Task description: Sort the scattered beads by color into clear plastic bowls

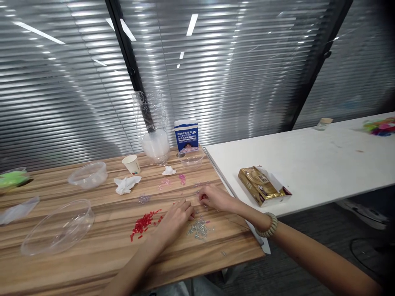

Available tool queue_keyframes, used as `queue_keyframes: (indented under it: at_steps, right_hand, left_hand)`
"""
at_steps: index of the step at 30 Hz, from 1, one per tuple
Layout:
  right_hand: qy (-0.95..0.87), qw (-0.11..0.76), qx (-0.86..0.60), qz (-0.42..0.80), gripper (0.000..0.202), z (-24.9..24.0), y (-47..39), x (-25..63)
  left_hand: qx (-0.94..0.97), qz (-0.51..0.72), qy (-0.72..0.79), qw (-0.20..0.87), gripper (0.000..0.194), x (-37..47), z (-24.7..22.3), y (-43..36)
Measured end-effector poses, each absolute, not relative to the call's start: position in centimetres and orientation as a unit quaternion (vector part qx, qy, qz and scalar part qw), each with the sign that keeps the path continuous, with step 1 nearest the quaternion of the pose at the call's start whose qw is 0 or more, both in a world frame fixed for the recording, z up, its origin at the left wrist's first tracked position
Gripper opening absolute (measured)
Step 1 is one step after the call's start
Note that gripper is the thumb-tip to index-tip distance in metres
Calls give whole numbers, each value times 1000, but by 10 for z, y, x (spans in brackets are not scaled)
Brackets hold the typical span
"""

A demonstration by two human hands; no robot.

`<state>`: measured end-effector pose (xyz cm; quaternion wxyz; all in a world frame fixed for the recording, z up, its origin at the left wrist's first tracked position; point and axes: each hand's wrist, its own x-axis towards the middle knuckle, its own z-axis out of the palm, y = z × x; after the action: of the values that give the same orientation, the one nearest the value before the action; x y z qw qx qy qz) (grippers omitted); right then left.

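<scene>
On the wooden table my left hand (179, 216) rests palm down between a pile of red tube beads (143, 224) and a heap of clear silvery tube beads (199, 229). Its fingers curl in, and what is under them is hidden. My right hand (214, 197), a beige coiled band (268, 226) around its wrist, pinches its fingertips at the tabletop just beyond the silvery heap. Anything held there is too small to make out. Farther back lie small groups of lilac beads (144, 199), pale pink beads (164, 183) and darker pink beads (182, 179).
Clear plastic bowls (89, 176) and a large round lid (58, 230) stand on the left. Behind are a paper cup (131, 165), crumpled tissues (126, 185), a bag of containers (156, 146) and a blue box (187, 136). A gold tissue pack (262, 185) lies on the white table (314, 164).
</scene>
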<state>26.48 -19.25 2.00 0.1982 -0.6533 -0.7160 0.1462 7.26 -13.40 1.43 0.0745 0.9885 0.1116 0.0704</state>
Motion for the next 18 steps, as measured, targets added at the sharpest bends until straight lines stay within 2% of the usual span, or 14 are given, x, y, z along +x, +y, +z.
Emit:
queue_keyframes:
  at_steps: [5, 9, 13, 18]
  right_hand:
    - [-707, 177, -670, 139, 16, 20, -197, 264]
    - [-710, 228, -655, 124, 14, 25, -202, 255]
    - [-748, 262, -594, 138, 9, 25, -191, 225]
    - [-796, 238, -540, 139, 13, 20, -174, 190]
  left_hand:
    - [977, 115, 137, 115, 16, 56, 32, -116]
    - [945, 169, 227, 166, 16, 17, 47, -89]
    - [931, 166, 274, 174, 17, -15, 42, -86]
    - [941, 159, 253, 160, 22, -30, 35, -98]
